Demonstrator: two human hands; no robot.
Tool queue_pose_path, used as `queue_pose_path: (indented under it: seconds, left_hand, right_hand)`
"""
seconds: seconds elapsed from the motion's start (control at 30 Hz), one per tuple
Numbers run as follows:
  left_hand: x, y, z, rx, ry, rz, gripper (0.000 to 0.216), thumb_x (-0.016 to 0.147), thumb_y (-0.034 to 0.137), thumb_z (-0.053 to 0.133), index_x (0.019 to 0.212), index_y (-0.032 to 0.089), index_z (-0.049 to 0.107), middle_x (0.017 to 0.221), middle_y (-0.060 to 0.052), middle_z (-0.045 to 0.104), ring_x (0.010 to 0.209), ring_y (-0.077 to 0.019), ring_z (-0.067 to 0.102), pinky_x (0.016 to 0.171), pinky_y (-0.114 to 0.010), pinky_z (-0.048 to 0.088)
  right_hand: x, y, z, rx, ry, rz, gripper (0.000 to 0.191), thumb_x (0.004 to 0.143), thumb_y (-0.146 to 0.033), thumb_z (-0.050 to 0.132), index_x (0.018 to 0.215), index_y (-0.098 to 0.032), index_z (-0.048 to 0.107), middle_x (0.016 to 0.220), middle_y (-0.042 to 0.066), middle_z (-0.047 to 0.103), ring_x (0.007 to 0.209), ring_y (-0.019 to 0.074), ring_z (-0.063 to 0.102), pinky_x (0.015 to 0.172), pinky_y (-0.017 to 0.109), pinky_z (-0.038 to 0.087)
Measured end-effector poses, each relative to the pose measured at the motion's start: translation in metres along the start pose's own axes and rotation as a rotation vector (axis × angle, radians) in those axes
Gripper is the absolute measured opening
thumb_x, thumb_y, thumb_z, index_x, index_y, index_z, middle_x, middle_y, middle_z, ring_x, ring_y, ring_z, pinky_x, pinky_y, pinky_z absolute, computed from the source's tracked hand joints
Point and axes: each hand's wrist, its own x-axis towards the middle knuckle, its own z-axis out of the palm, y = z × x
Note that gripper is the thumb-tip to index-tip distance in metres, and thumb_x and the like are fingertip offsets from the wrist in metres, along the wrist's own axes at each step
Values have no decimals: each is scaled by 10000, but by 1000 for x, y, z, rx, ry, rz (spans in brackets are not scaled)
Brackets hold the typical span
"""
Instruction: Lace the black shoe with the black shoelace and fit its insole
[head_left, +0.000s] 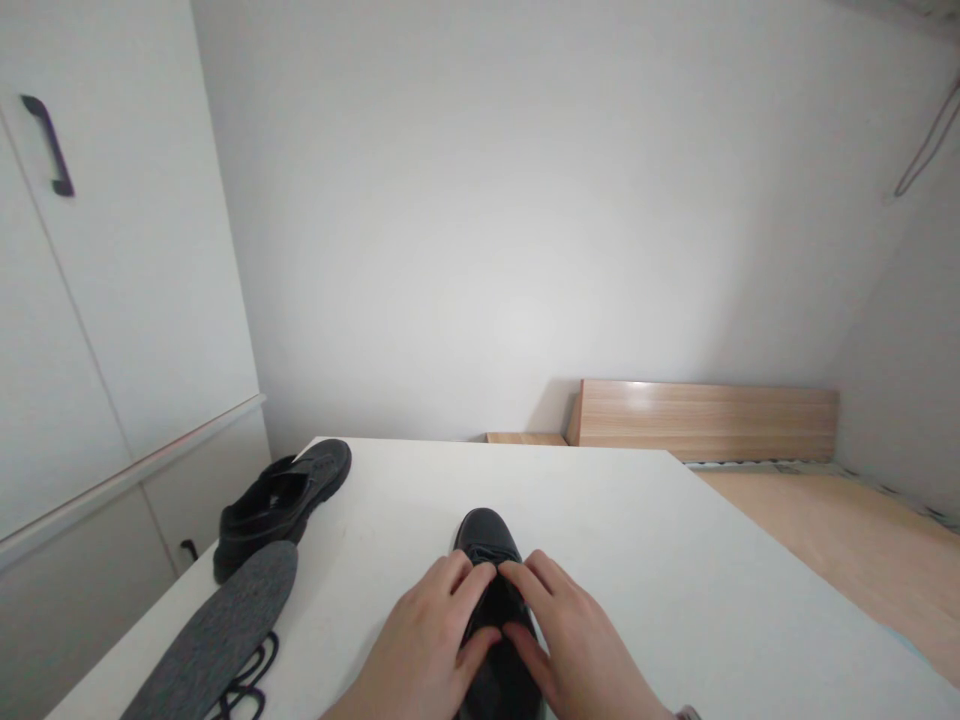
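A black shoe (484,528) lies on the white table in front of me, its toe pointing away. My left hand (427,632) grips the left side of its opening, thumb inside and fingers curled over the edge. On the opposite edge, my right hand (574,630) has the same hold, thumb and fingers bent round the upper. The two hands' fingertips nearly meet over the middle of the shoe. Its heel end is partly cut off by the bottom of the view.
A second black shoe (324,472) stands at the table's (615,560) left edge. Nearer lie a grey insole (225,625) and a loose black shoelace (251,685). A white cabinet (142,260) rises at left. A bed with a wooden headboard (712,415) is at right.
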Motion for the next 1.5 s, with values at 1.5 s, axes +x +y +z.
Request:
queue_pose_path:
  seconds: [1.5]
  left_hand:
    - [35,12,-46,-16,106,486,241,919,72,487,863,137,712,845,-95,695,748,-197,625,666,-300,499]
  right_hand:
    - [27,9,-18,789,37,41,329,924,-465,560,896,-207,763,889,46,737,911,233,640,878,367,461]
